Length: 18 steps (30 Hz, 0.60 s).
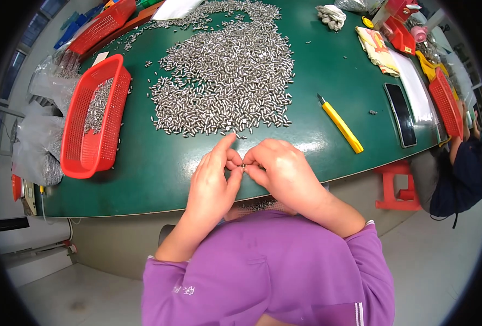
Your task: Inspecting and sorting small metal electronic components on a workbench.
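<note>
the person's left hand (212,178) and right hand (282,166) together pinch a small metal piece (243,166) over the near part of the green table (156,176), on the person's side of a broad heap of silvery metal parts (230,76).

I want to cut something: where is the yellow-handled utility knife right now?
In the head view, the yellow-handled utility knife lies on the green tabletop, right of the heap of small silver metal pieces and left of the black-screened phone.
</note>
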Available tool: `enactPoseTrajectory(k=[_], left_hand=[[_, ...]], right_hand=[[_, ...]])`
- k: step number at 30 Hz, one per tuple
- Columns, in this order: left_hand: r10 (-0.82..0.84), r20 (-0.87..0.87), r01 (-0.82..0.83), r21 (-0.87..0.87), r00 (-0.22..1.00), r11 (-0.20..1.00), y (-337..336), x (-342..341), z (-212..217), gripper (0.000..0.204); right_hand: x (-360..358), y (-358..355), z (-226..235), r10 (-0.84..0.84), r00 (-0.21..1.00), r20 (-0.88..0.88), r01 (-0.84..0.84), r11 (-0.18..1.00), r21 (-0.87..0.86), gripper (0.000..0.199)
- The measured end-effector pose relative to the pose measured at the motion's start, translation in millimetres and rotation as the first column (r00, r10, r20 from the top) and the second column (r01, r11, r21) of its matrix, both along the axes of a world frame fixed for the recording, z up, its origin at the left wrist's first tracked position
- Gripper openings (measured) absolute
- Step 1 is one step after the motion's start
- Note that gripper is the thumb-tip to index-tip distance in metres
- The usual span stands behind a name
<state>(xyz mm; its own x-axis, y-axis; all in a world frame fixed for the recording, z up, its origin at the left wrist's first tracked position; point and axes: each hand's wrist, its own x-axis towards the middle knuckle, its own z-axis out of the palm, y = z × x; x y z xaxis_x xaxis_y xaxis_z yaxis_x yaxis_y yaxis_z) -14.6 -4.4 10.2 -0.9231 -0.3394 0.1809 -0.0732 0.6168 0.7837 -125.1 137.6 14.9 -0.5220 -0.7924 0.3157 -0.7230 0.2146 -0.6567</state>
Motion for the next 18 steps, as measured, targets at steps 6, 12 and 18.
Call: enactPoseTrajectory(k=[6, 12, 18], left_hand=[[-0.010, -0.011, 0.010, 0.020, 1.000, 1.000, -1.1, 0.5, -3.3, 0.061], [-0.004, 0.003, 0.004, 0.090, 1.000, 0.996, -1.2, 3.6, -2.8, 0.059], [-0.016, -0.027, 0.018, 0.073, 1.000, 0.997, -3.8, 7.5, -8.3, 0.059]], right_hand=[[1.3, 1.7, -1.6, 0.018, 1.000, 0.020, -0.018, 1.000, 0.015, 0.017], [0.9, 3.0, -2.7, 0.030, 0.999, 0.035, -0.029, 0.999, -0.015, 0.019], [-1.2, 3.2, -3.8, 0.039, 0.999, 0.039, -0.039, 0.999, -0.002, 0.020]])
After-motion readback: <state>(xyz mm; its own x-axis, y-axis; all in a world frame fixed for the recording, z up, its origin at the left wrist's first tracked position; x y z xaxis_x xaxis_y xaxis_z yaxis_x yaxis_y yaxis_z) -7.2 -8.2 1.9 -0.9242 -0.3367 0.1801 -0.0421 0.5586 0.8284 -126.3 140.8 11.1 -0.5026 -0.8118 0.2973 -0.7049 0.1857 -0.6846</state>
